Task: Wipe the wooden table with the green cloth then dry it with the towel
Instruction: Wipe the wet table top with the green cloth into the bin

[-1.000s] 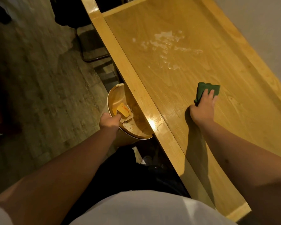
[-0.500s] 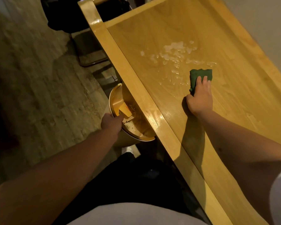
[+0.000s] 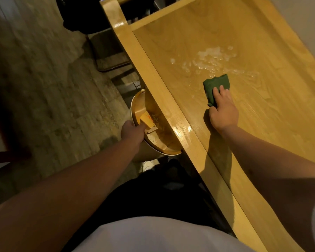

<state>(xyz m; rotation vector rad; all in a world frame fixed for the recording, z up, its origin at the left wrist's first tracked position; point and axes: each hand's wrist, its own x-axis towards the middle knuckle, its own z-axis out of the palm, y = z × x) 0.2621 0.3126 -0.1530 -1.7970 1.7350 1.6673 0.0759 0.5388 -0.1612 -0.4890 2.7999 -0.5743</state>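
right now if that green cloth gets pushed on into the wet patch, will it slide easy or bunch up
Probably slides: the green cloth is folded into a thick pad under the right hand, and the wooden table looks glossy. It is likely soft, since its edge bulges unevenly. Meeting the wet patch, it may soak up liquid and drag more.

One wooden table (image 3: pixel 262 124), one green cloth (image 3: pixel 215 85), one bin (image 3: pixel 144 153), two hands (image 3: pixel 224 113).
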